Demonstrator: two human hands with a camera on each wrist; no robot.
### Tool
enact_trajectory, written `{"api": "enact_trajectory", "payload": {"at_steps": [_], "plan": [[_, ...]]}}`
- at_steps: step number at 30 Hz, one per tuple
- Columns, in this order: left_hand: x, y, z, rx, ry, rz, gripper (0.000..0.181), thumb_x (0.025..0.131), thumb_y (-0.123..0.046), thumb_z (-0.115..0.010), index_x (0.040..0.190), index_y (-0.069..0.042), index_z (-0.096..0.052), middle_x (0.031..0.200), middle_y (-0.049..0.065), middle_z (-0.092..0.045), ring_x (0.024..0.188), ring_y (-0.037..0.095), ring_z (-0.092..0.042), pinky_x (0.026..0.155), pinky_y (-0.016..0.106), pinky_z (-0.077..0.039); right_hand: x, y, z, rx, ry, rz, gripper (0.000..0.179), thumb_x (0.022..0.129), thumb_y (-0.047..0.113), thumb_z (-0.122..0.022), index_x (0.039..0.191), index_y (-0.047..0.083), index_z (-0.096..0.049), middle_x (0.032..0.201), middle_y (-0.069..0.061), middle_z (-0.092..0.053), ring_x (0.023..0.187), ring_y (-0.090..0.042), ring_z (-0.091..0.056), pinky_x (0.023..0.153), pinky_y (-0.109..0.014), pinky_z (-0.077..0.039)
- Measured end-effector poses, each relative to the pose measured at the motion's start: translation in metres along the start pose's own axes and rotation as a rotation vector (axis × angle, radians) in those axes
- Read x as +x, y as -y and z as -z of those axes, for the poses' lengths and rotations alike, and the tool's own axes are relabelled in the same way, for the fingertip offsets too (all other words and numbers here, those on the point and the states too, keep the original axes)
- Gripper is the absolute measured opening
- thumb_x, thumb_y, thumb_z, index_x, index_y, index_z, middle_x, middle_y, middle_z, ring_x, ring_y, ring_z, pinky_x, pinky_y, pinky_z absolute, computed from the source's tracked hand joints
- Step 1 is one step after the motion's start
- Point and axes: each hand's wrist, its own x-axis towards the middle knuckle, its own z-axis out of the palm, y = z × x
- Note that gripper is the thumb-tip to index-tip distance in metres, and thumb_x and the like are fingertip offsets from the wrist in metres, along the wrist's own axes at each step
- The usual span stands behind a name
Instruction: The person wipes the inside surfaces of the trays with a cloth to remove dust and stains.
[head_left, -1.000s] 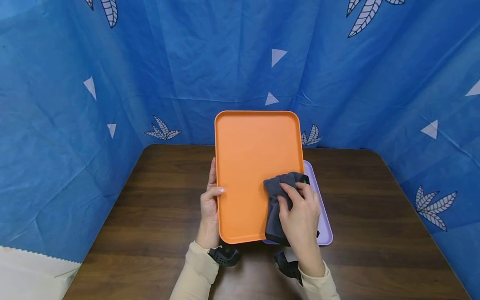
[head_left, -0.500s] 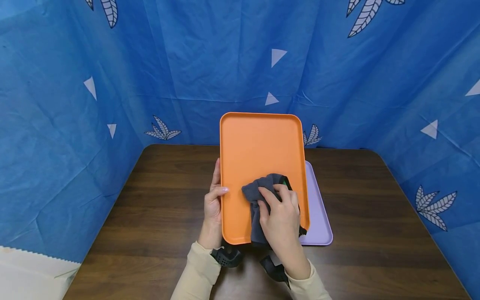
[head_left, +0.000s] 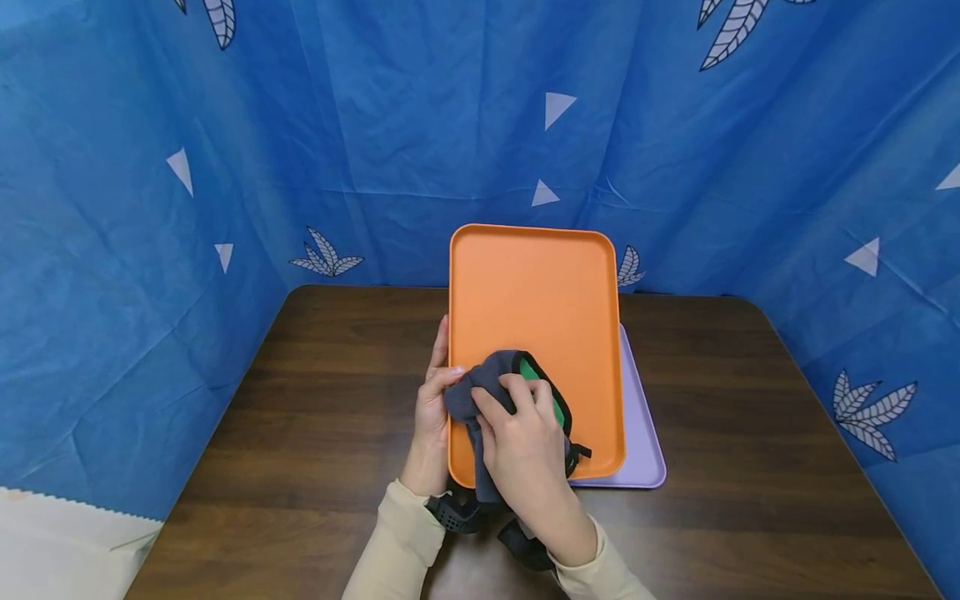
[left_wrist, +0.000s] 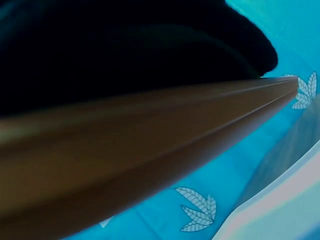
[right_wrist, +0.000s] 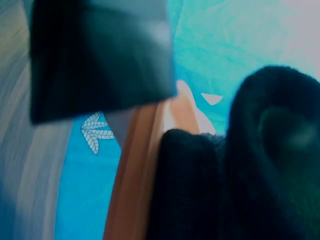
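Observation:
An orange tray (head_left: 536,292) is held tilted up above the table, facing the head camera. My left hand (head_left: 429,417) grips its left edge, thumb over the rim and fingers behind. In my right hand (head_left: 525,446) is a dark grey cloth (head_left: 480,387) with black edging and a green face, bunched under bent fingers. It lies against the tray's lower left, beside the left thumb. Close up in the left wrist view, the tray's edge (left_wrist: 150,145) runs below the dark cloth (left_wrist: 125,55). Folds of the cloth (right_wrist: 192,185) fill the lower right wrist view.
Behind the orange tray a purple tray (head_left: 637,433) lies on the brown wooden table (head_left: 337,400), partly covered from view. A blue curtain (head_left: 405,125) with leaf prints surrounds the table's back and sides. White material (head_left: 60,542) shows at the lower left.
My right hand has moved the cloth leftward across the tray, from its right side to its lower left corner, showing more green. The orange tray and left hand have shifted slightly right.

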Motion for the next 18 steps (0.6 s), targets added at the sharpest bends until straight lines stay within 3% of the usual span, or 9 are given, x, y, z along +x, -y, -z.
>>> {"api": "enact_trajectory", "payload": {"at_steps": [8,18], "plan": [[0.0004,-0.0013,-0.0024,0.043,-0.002,0.013,0.064,0.092,0.010,-0.047,0.143,-0.027,-0.050,0.141,-0.002,-0.054,0.123,0.017,-0.056,0.100,0.030,-0.048,0.0021,0.0019,-0.0009,-0.002,0.022,0.043,0.026,0.074,0.009,-0.084,0.099,0.014,-0.078,0.104,-0.013,-0.064,0.088,-0.034,-0.054,0.061,-0.038,-0.054],[0.0004,-0.0016,0.0024,0.102,-0.012,-0.022,0.067,0.092,0.011,-0.045,0.148,-0.025,-0.043,0.143,-0.002,-0.052,0.121,0.016,-0.056,0.098,0.027,-0.049,0.0000,0.0002,-0.0010,0.005,0.030,0.080,0.022,0.077,0.010,-0.082,0.098,0.016,-0.078,0.103,-0.011,-0.064,0.087,-0.032,-0.053,0.060,-0.035,-0.054]]}}
